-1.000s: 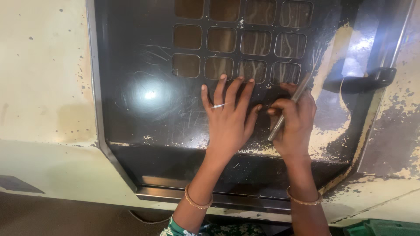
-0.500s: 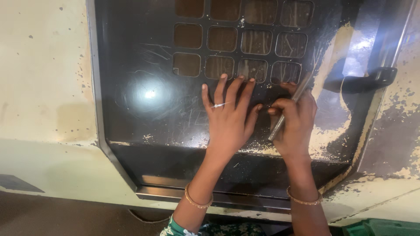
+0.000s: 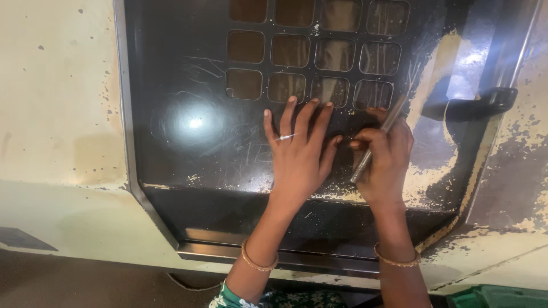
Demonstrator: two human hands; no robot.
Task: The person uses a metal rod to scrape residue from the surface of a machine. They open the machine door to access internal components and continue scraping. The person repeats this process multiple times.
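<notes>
My left hand [image 3: 298, 149] lies flat with fingers spread on a dark glossy panel [image 3: 188, 125], just below a grid of square windows [image 3: 311, 54]. It wears a ring and a bangle. My right hand [image 3: 385, 154] sits beside it to the right, closed around a thin metal rod [image 3: 378, 140] held like a pen, its lower end against the panel. The rod's upper end points toward the lowest right window. Both wrists carry thin gold bangles.
The panel sits in a cream, paint-chipped machine housing [image 3: 57, 114]. A black handle [image 3: 474, 105] juts out on the right beside worn, scratched paint. A bright light reflection [image 3: 194, 121] shows left of my hands. A green object [image 3: 496, 296] lies at the lower right corner.
</notes>
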